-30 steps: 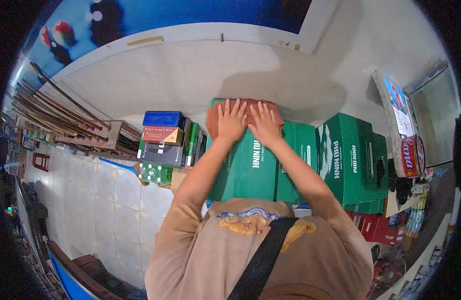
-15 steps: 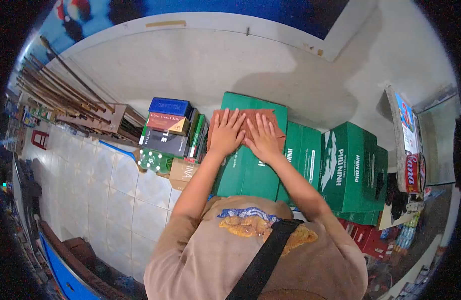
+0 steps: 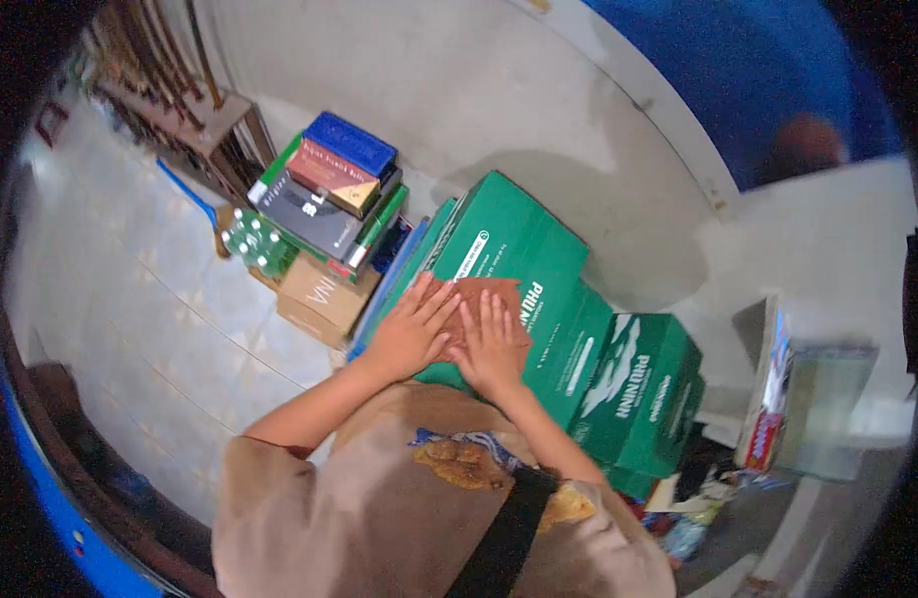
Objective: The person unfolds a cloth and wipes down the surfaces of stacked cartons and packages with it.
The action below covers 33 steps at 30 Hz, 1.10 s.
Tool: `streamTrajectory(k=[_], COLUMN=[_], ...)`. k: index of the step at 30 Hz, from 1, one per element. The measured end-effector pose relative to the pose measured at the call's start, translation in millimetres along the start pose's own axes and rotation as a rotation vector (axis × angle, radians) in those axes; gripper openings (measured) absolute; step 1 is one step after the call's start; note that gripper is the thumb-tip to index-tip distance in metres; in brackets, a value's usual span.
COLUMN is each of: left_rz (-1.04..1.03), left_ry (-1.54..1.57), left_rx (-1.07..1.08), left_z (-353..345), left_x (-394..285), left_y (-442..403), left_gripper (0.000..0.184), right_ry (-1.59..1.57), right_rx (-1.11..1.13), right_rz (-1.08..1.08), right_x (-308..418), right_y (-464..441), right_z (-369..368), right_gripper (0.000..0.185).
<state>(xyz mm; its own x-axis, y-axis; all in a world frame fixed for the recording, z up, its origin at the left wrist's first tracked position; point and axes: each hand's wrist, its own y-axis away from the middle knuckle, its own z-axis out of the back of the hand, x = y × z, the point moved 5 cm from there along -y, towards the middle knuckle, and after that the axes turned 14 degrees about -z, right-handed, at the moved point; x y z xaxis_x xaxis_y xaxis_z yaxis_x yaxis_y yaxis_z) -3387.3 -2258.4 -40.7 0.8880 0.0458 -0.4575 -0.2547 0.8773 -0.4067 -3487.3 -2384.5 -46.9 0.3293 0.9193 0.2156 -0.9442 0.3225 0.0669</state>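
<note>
Fingers: straight and slightly apart on both hands, clamped on nothing.
Brown cloth [image 3: 475, 286]: spread on top of the green carton [image 3: 524, 224], whose flat face probably gives it firm backing.
Left hand [image 3: 407, 337]: palm down over the cloth's left part, seemingly pinning rather than pinching it.
Right hand [image 3: 491, 354]: just beside the left, also flat on the cloth, perhaps to share the pressure.
Stacked boxes [image 3: 329, 179]: left of the green carton, small above large, likely for steadiness.

Head view, forward and down onto hands [image 3: 407, 336], apparently tilted.
</note>
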Motion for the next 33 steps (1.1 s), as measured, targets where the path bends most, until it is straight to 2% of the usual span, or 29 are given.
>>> streamTrajectory(k=[4, 8, 9, 11, 19, 21, 33], left_rz=[0.019, 0.034, 0.005, 0.008, -0.008, -0.003, 0.063], left_ry=[0.204, 0.290, 0.329, 0.380, 0.510, 0.559, 0.739], left_rx=[-0.075, -0.050, -0.135, -0.149, -0.118, -0.183, -0.353], left_z=[5.8, -0.8, -4.1, -10.5, -26.2, -27.8, -60.6], left_x=[6.3, 16.4, 20.0, 30.4, 80.6, 91.9, 150.0], left_y=[17.5, 8.5, 8.4, 2.2, -63.2, -79.7, -159.9], left_gripper=[0.062, 0.060, 0.059, 0.060, 0.063, 0.061, 0.062], right_ry=[0.009, 0.025, 0.022, 0.016, 0.028, 0.005, 0.051], right_rx=[0.062, 0.107, 0.117, 0.135, 0.015, -0.008, -0.115], right_rz=[0.007, -0.064, -0.090, -0.144, -0.451, -0.497, -0.427], right_x=[13.4, 18.7, 20.6, 25.1, 23.3, 20.1, -29.7], right_y=[5.2, -1.1, -4.7, -13.2, -69.8, -87.7, -174.4], right_z=[-2.4, -4.0, -4.2, -4.1, -8.8, -3.0, 17.3], right_gripper=[0.086, 0.084, 0.083, 0.081, 0.064, 0.061, 0.063])
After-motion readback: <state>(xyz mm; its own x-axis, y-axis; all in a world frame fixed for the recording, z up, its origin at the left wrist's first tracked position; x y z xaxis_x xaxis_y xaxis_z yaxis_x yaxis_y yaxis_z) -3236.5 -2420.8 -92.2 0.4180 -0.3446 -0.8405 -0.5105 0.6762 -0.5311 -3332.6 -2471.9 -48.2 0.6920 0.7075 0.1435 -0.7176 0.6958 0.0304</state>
